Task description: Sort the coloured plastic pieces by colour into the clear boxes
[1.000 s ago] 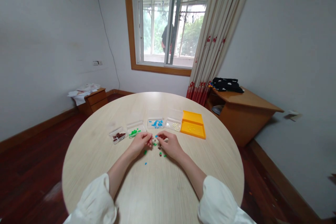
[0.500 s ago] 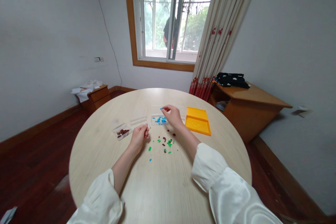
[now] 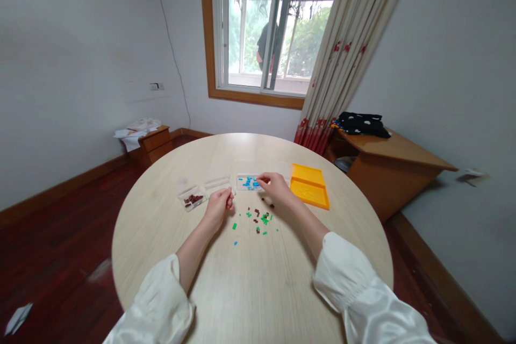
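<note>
My right hand [image 3: 276, 188] has its fingertips pinched together over the right end of a clear plastic box [image 3: 237, 188] holding small blue building bricks [image 3: 246, 183]. Blue shows right at those fingertips, but I cannot tell whether a piece is between them. My left hand [image 3: 219, 206] is closed, fingers curled, in front of another clear box [image 3: 213, 183]; what it holds, if anything, is hidden. Between and below my hands lie loose green bricks [image 3: 234, 226] and brown bricks [image 3: 257, 212], some in a small cluster [image 3: 265, 219]. One blue brick [image 3: 235, 243] lies nearer to me.
A clear box of brown bricks [image 3: 194, 200] stands at the left. At the right lies an open yellow case [image 3: 308, 185] with yellow pieces inside. All rest on a round wooden table [image 3: 250, 290]. A brown cabinet [image 3: 395, 166] stands beyond its right edge.
My right hand has come down from behind the box, where it held a small blue brick, to the blue bricks. My left hand stays closed in place. The view has shifted slightly.
</note>
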